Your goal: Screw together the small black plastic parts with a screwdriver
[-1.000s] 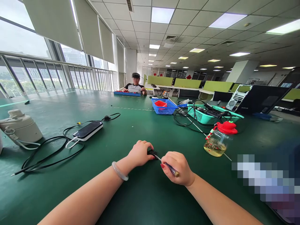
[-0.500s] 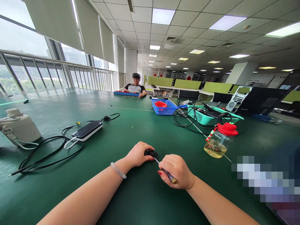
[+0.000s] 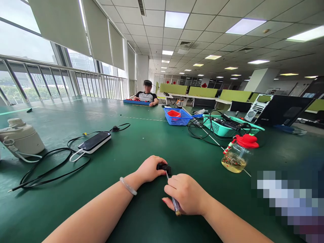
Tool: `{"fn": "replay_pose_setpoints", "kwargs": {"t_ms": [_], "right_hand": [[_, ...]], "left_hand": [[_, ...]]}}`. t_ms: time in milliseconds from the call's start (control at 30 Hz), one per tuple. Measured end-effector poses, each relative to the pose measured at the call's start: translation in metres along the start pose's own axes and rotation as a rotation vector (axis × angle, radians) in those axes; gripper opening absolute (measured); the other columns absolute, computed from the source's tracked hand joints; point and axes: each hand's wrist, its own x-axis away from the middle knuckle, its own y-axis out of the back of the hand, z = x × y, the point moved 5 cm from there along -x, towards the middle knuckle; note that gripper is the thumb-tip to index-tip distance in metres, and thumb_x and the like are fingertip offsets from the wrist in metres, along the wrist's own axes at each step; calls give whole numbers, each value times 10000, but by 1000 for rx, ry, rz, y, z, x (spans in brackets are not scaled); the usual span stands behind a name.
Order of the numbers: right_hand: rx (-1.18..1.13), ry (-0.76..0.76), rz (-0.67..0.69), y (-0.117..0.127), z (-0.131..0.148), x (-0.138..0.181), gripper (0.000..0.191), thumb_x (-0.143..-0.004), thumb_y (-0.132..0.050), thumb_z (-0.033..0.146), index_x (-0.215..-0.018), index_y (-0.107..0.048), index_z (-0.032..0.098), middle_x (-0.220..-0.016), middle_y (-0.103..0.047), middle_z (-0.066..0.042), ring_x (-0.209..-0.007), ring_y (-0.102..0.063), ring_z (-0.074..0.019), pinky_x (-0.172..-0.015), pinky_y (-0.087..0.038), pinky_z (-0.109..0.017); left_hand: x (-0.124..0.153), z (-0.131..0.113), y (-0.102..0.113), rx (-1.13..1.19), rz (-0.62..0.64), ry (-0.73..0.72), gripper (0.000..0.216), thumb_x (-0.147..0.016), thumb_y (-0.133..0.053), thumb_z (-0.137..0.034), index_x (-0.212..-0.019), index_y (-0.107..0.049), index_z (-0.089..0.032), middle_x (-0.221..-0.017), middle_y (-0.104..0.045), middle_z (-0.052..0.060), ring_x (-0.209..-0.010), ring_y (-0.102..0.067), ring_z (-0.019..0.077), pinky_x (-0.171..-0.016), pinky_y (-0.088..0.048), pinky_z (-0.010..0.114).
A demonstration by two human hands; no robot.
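Note:
On the green table (image 3: 141, 145) my left hand (image 3: 152, 168) grips a small black block-like part (image 3: 166, 168), whose kind I cannot make out. My right hand (image 3: 186, 194) is closed around a screwdriver (image 3: 176, 206) with a translucent handle and a brownish end. The thin metal shaft slants up from my fingers, and its tip meets the near side of the black part. My right thumb sticks out to the left of the handle.
To the left are a beige bottle (image 3: 24, 138), a black cable (image 3: 48, 153) and a white device with a dark screen (image 3: 95, 141). A red-lidded jar (image 3: 234, 162), a blue basket (image 3: 177, 118) and a teal basket (image 3: 220, 128) stand right. A person (image 3: 146, 94) sits far off.
My right hand has shifted a little downward and turned, so the screwdriver's handle end swings left and stands steeper. My left hand keeps its grip on the black part.

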Motion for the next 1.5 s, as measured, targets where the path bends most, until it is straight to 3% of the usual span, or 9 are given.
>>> {"fn": "replay_pose_setpoints", "kwargs": {"t_ms": [867, 1267, 1500], "right_hand": [[7, -64, -88, 9, -6, -1, 224, -883, -468, 204, -670, -535, 193, -607, -506, -2, -552, -409, -140, -527, -251, -296], [2, -40, 40, -5, -5, 2, 195, -841, -536, 261, -656, -524, 201, -597, -533, 6, -529, -438, -133, -525, -254, -290], [-162, -126, -21, 1, -21, 5, 247, -876, -482, 220, -632, -519, 200, -558, -519, 15, -502, -441, -118, -521, -278, -263]], "left_hand": [[2, 1, 0, 2, -26, -15, 344, -731, -703, -300, -1072, -683, -263, -996, -714, 15, -1013, -584, 218, -908, -466, 324], [2, 1, 0, -27, -14, -12, 326, -749, -689, -309, -1073, -672, -266, -984, -709, 17, -1012, -585, 216, -898, -475, 328], [1, -1, 1, -20, -5, -8, 320, -751, -696, -328, -1063, -673, -259, -1008, -712, 21, -1016, -581, 220, -907, -466, 338]]}}
